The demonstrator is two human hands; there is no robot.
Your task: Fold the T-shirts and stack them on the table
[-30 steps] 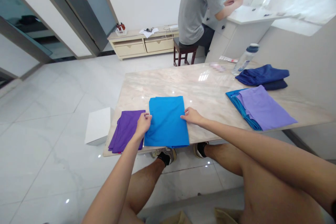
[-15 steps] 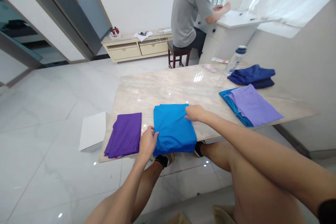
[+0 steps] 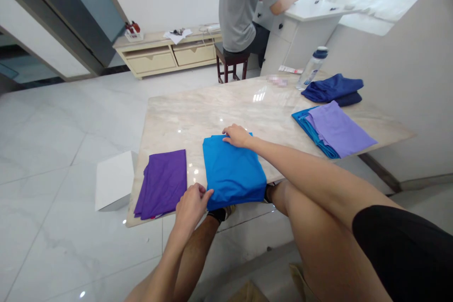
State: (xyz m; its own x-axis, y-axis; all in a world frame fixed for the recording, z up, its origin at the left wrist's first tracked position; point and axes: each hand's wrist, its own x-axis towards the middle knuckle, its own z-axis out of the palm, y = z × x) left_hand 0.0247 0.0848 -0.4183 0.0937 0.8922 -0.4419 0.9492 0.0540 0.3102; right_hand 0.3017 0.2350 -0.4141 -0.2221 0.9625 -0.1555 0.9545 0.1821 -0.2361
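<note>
Bright blue folded cloth [image 3: 235, 174] lies at the near edge of the cream marbled stone worktop [image 3: 191, 111], its near side hanging slightly over. The hands are apart. The right hand [image 3: 238, 135] rests on the cloth's far edge, fingers bent; the left hand [image 3: 193, 203] touches the near left corner with the thumb. Whether either pinches the fabric cannot be told.

Handling appears to be an adjustment of the folded layers. Recommended practice: hold the near left corner steady, draw the far edge flat with even tension, smooth the creases toward the near side, and keep the overhang from dragging the layers out of line.

To the left, apart, lies a folded deep purple cloth [image 3: 165, 181]. Well to the right, a lavender cloth [image 3: 341, 128] overlaps a teal-blue folded cloth [image 3: 317, 138]; beyond sits a bunched navy cloth [image 3: 329, 88].

Limits of inspection: the blue cloth's underside and layer count are hidden; a pixelated patch [image 3: 278, 81] near the worktop's far edge is unreadable; the seated person in grey [image 3: 236, 9] is cut off at the top.
</note>
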